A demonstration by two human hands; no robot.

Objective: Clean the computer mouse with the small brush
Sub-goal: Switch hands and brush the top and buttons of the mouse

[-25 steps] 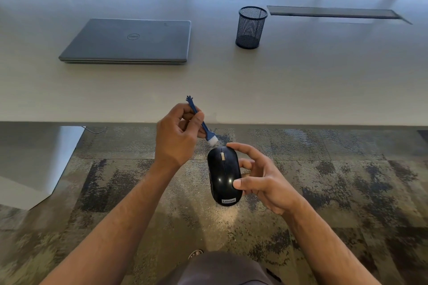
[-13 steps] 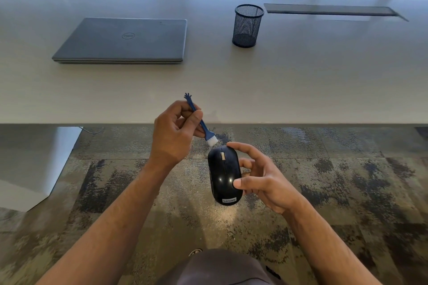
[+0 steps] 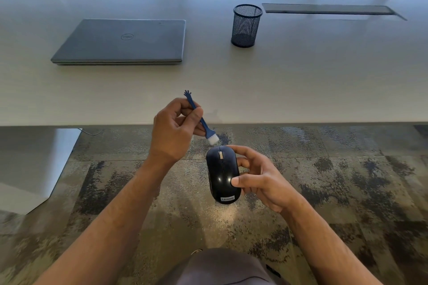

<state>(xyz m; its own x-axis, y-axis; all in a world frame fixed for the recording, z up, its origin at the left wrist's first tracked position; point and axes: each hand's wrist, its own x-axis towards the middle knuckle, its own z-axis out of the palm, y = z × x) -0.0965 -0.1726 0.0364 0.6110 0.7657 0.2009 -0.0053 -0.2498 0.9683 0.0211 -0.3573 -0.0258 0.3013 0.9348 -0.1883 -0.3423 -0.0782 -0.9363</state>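
Observation:
A black computer mouse [image 3: 221, 173] with a pale scroll wheel is held in the air over the carpet, in front of the table's near edge. My right hand [image 3: 261, 178] grips it from the right side, thumb on its top and index finger at its front. My left hand [image 3: 173, 129] pinches the thin blue handle of a small brush [image 3: 205, 125]. Its white bristles point down and right, just above the mouse's front end; whether they touch it I cannot tell.
On the white table [image 3: 301, 81] lie a shut grey laptop [image 3: 122, 41] at the left and an empty black mesh pen cup [image 3: 246, 25] at the middle. A dark cable slot [image 3: 328, 9] runs at the back right. Patterned carpet [image 3: 347, 180] is below.
The brush and my left hand have lifted slightly up and away from the mouse's front. The mouse and my right hand have stayed almost still.

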